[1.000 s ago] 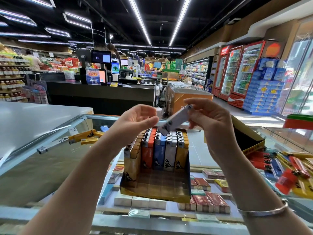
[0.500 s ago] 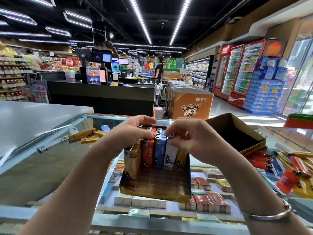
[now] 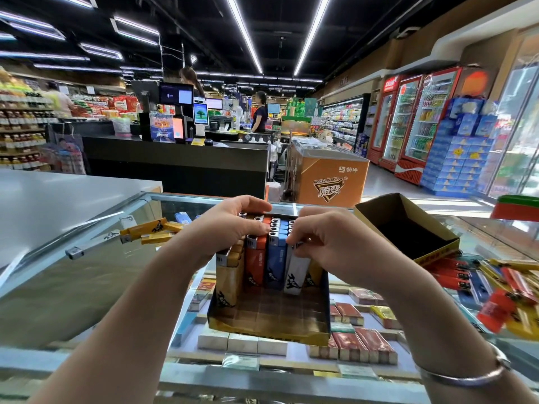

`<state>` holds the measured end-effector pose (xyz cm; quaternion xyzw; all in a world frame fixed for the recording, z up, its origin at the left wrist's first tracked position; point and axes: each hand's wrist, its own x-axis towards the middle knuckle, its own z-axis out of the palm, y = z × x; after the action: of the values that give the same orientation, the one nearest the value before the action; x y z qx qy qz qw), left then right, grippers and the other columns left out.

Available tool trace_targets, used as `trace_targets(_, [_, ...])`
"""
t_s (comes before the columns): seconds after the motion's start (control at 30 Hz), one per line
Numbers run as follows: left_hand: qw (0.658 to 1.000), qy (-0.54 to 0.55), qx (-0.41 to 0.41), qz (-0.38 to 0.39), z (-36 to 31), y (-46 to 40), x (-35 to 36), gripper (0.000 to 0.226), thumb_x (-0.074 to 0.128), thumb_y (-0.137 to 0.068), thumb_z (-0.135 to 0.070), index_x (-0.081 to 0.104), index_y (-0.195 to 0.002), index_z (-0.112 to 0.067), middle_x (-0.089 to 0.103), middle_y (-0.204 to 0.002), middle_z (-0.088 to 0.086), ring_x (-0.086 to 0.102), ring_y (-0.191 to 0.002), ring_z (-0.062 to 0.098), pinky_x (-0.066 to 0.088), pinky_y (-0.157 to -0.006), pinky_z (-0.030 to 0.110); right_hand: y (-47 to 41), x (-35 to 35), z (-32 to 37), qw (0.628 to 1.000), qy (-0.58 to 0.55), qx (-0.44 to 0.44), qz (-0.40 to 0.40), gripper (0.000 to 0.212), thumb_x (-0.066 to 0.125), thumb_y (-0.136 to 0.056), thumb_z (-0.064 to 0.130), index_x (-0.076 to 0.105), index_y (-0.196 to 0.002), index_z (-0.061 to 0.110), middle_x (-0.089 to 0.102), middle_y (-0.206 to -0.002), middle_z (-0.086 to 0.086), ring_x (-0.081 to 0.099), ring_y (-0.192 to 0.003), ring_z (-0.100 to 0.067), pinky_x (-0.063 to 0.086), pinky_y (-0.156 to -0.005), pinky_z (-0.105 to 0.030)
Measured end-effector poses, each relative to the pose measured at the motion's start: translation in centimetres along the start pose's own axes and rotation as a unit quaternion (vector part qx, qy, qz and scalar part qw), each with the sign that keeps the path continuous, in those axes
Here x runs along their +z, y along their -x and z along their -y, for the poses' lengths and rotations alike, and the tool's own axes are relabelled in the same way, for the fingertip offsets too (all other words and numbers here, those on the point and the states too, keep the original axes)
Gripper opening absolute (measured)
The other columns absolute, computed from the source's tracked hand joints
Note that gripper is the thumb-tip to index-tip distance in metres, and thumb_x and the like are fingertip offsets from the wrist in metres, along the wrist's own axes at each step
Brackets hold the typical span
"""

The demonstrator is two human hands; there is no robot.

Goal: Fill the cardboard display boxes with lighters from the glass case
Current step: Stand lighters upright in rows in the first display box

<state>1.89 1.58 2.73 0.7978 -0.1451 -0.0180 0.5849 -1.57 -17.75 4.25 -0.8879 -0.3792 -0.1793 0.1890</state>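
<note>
A yellow-edged cardboard display box (image 3: 268, 330) stands on the glass case (image 3: 87, 275), its back rows filled with upright tan, orange, blue and white lighters. My left hand (image 3: 233, 225) rests on top of the tan and orange rows, fingers curled over their metal heads. My right hand (image 3: 326, 243) pinches the top of a white lighter (image 3: 296, 272) standing at the front of the white row. A second, empty display box (image 3: 408, 228) sits tilted at the right. Loose lighters lie in a pile at the right (image 3: 501, 290) and a few yellow ones at the left (image 3: 151, 231).
Cigarette packs (image 3: 364, 342) lie under the glass below the box. A grey counter (image 3: 58, 196) adjoins the case at left. Beyond are a black checkout counter (image 3: 180, 164), an orange freezer (image 3: 329, 176), red drink fridges (image 3: 414, 121) and a person (image 3: 260, 112).
My right hand brought the white lighter down from mid-air into the box's white row. My left hand dropped onto the tops of the left rows.
</note>
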Motion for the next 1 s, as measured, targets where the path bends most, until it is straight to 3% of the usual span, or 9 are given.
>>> trace_targets(0.2, [1.000, -0.008, -0.006, 0.004, 0.0, 0.1, -0.1, 0.025, 0.065, -0.084, -0.017, 0.058, -0.104, -0.031, 0.060, -0.104, -0.003, 0.063, -0.093, 0.018, 0.055, -0.068, 0.030, -0.2, 1.0, -0.1, 0.996, 0.077, -0.018, -0.032, 0.010, 0.075, -0.076, 0.020, 0.070, -0.085, 0.023, 0.045, -0.091, 0.014, 0.034, -0.082, -0.003, 0.033, -0.070, -0.027])
trace_targets(0.33, [1.000, -0.024, -0.002, 0.000, 0.0, 0.1, 0.0, 0.023, 0.063, -0.085, -0.020, 0.057, -0.104, -0.031, 0.060, -0.104, -0.005, 0.062, -0.093, 0.013, 0.051, -0.066, 0.025, -0.2, 1.2, -1.2, 0.994, -0.067, 0.024, -0.078, 0.012, 0.075, -0.074, 0.031, 0.071, -0.084, 0.025, 0.049, -0.099, 0.017, 0.034, -0.102, -0.005, 0.026, -0.090, -0.018])
trace_targets(0.43, [1.000, -0.015, 0.000, -0.017, 0.1, -0.2, 0.0, 0.018, 0.062, -0.087, -0.021, 0.059, -0.103, -0.029, 0.064, -0.101, -0.006, 0.063, -0.093, 0.011, 0.050, -0.069, 0.024, -0.6, 1.6, -2.2, 0.976, -0.151, 0.087, -0.127, 0.007, 0.067, -0.083, 0.028, 0.066, -0.091, 0.028, 0.052, -0.104, 0.017, 0.041, -0.111, -0.008, 0.030, -0.093, -0.018])
trace_targets(0.53, [0.998, 0.013, -0.014, -0.060, 0.3, -0.6, -0.2, 0.013, 0.060, -0.088, -0.024, 0.061, -0.100, -0.026, 0.067, -0.097, -0.004, 0.065, -0.090, 0.012, 0.052, -0.075, 0.029, -0.9, 2.3, -2.9, 0.966, -0.189, 0.143, -0.100, 0.007, 0.059, -0.090, 0.022, 0.061, -0.095, 0.025, 0.054, -0.102, 0.011, 0.051, -0.103, -0.009, 0.039, -0.090, -0.026])
trace_targets(0.6, [0.993, 0.013, -0.018, -0.119, 0.8, -0.9, -0.8, 0.009, 0.058, -0.090, -0.022, 0.060, -0.098, -0.024, 0.066, -0.095, -0.002, 0.064, -0.086, 0.012, 0.050, -0.069, 0.027, -0.9, 2.9, -3.0, 0.964, -0.194, 0.156, -0.089, 0.009, 0.055, -0.092, 0.018, 0.062, -0.096, 0.021, 0.056, -0.100, 0.007, 0.054, -0.095, -0.008, 0.043, -0.085, -0.024])
trace_targets(0.7, [0.967, -0.127, 0.011, -0.219, 2.5, -1.3, -2.3, 0.018, 0.052, -0.088, -0.007, 0.056, -0.098, -0.021, 0.060, -0.097, -0.003, 0.055, -0.084, 0.006, 0.043, -0.064, 0.022, -1.0, 3.3, -3.2, 0.962, -0.202, 0.157, -0.099, 0.010, 0.054, -0.092, 0.018, 0.063, -0.095, 0.020, 0.056, -0.099, 0.007, 0.054, -0.092, -0.006, 0.043, -0.077, -0.016])
trace_targets(0.8, [0.930, -0.270, -0.013, -0.249, 4.8, -0.9, -4.8, 0.043, 0.046, -0.078, 0.007, 0.057, -0.114, -0.013, 0.060, -0.106, 0.009, 0.057, -0.091, 0.021, 0.047, -0.071, 0.032, -1.0, 3.5, -3.1, 0.960, -0.212, 0.149, -0.101, 0.009, 0.053, -0.093, 0.018, 0.061, -0.092, 0.021, 0.054, -0.097, 0.009, 0.053, -0.088, -0.003, 0.042, -0.069, -0.006])
trace_targets(0.93, [0.874, -0.390, -0.071, -0.280, 7.1, 0.1, -8.3, 0.047, 0.049, -0.076, 0.003, 0.057, -0.118, -0.016, 0.060, -0.108, 0.012, 0.057, -0.088, 0.027, 0.048, -0.069, 0.034, -1.0, 3.6, -2.9, 0.963, -0.201, 0.145, -0.108, 0.010, 0.052, -0.094, 0.016, 0.060, -0.092, 0.021, 0.054, -0.096, 0.008, 0.053, -0.087, -0.004, 0.043, -0.070, -0.007])
trace_targets(1.0, [0.873, -0.401, -0.099, -0.259, 8.1, 0.5, -9.2, 0.047, 0.053, -0.078, -0.001, 0.055, -0.122, -0.017, 0.059, -0.111, 0.008, 0.054, -0.088, 0.021, 0.043, -0.064, 0.031, -1.0, 3.5, -2.9, 0.964, -0.192, 0.146, -0.113, 0.010, 0.051, -0.094, 0.017, 0.060, -0.093, 0.021, 0.053, -0.096, 0.010, 0.053, -0.088, -0.003, 0.043, -0.069, -0.008])
